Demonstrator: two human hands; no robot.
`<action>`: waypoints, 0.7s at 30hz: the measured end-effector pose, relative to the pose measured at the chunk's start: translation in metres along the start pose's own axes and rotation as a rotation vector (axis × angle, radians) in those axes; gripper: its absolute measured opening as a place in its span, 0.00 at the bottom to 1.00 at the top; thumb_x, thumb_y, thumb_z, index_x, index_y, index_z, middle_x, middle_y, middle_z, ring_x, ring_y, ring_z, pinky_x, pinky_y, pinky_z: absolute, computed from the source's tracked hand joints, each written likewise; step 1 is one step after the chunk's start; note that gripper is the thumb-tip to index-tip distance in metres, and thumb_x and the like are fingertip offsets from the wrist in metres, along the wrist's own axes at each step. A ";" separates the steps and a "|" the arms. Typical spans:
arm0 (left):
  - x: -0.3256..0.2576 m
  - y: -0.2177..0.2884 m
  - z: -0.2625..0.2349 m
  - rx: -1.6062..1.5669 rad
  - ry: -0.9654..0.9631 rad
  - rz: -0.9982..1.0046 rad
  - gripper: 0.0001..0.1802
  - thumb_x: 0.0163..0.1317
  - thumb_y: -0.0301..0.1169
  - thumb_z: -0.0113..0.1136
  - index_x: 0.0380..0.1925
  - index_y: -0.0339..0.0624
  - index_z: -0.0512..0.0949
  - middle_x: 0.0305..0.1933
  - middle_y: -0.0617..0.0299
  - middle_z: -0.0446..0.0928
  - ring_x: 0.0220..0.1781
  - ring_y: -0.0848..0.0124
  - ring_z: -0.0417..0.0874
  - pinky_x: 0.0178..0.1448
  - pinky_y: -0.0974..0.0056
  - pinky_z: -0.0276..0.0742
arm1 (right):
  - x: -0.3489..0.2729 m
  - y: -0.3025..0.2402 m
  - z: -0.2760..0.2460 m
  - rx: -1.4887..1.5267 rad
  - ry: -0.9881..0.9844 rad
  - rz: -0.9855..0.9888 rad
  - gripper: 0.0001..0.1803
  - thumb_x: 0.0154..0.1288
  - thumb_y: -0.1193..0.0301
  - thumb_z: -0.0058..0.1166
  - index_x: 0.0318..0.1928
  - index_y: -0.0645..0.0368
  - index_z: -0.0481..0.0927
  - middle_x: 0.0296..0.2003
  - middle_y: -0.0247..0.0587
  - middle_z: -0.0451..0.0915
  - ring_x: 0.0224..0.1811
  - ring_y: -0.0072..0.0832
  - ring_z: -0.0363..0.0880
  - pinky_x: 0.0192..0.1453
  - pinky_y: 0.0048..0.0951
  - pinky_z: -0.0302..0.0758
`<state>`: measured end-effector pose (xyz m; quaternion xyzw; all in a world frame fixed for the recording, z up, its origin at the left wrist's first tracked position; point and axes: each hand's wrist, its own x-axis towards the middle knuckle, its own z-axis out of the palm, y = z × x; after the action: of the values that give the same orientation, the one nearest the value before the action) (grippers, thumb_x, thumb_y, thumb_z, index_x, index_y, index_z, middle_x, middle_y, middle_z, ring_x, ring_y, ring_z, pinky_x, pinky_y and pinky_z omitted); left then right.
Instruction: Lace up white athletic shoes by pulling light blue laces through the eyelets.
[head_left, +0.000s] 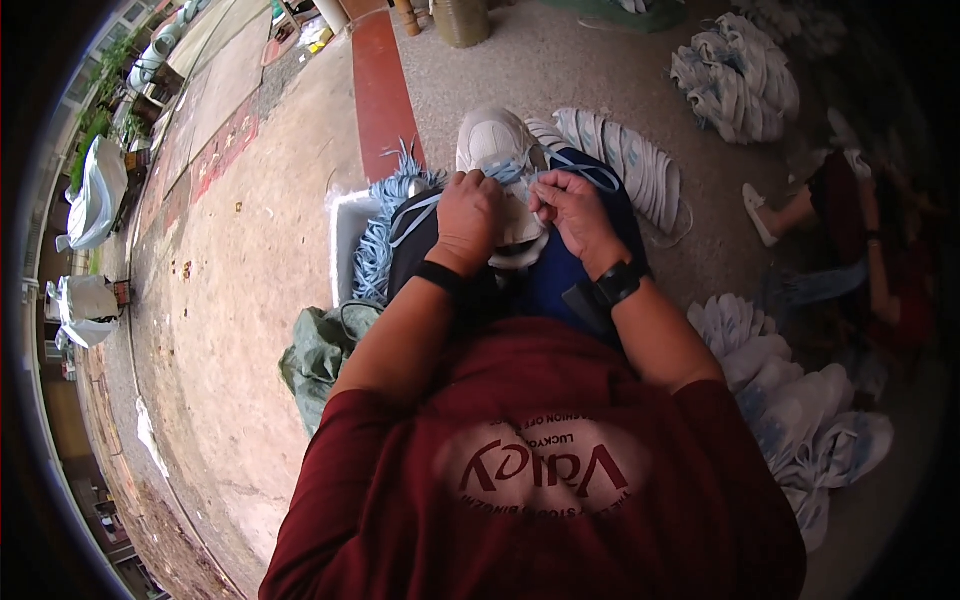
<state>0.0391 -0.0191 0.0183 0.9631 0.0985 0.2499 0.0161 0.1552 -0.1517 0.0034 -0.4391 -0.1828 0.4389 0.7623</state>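
A white sneaker [492, 140] rests on my lap, its toe pointing away from me, with light blue laces across its upper. My left hand [468, 215] is closed at the shoe's left side, and a blue shoelace [415, 216] runs out from it to the left. Fingers of my right hand [575, 215] pinch a lace by the shoe's opening. Another length of lace [590, 172] loops out past that hand to the right. My left fingertips are mostly hidden behind the back of the hand.
At my left, a white foam box [342, 245] holds a heap of blue laces [375, 240], with green cloth [325, 350] nearby. White shoe parts lie in a row [625, 165], a far pile [735, 80] and a near-right pile [800, 410]. Another person [860, 240] sits at right.
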 end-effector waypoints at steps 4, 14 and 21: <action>0.003 0.007 -0.014 -0.087 0.016 -0.021 0.01 0.43 0.27 0.55 0.19 0.43 0.74 0.27 0.59 0.72 0.34 0.60 0.73 0.39 0.60 0.71 | -0.001 -0.002 -0.001 0.003 0.014 0.014 0.03 0.60 0.77 0.52 0.32 0.63 0.76 0.23 0.36 0.76 0.21 0.16 0.71 0.27 0.14 0.68; 0.010 0.005 -0.009 -0.135 0.067 0.156 0.04 0.45 0.26 0.55 0.24 0.42 0.73 0.28 0.57 0.71 0.34 0.59 0.75 0.38 0.59 0.71 | 0.003 -0.006 0.000 0.004 0.028 -0.060 0.03 0.60 0.78 0.51 0.32 0.65 0.77 0.22 0.36 0.76 0.20 0.17 0.70 0.26 0.15 0.66; 0.005 0.014 -0.018 -0.889 0.002 -0.116 0.03 0.61 0.25 0.46 0.34 0.39 0.66 0.31 0.54 0.71 0.31 0.56 0.73 0.37 0.63 0.70 | 0.014 -0.020 0.005 -0.401 -0.005 -0.030 0.04 0.59 0.77 0.51 0.29 0.63 0.77 0.20 0.31 0.74 0.21 0.16 0.69 0.25 0.17 0.63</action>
<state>0.0370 -0.0326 0.0375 0.8554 0.0354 0.2676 0.4421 0.1693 -0.1418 0.0212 -0.5783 -0.2753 0.3832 0.6656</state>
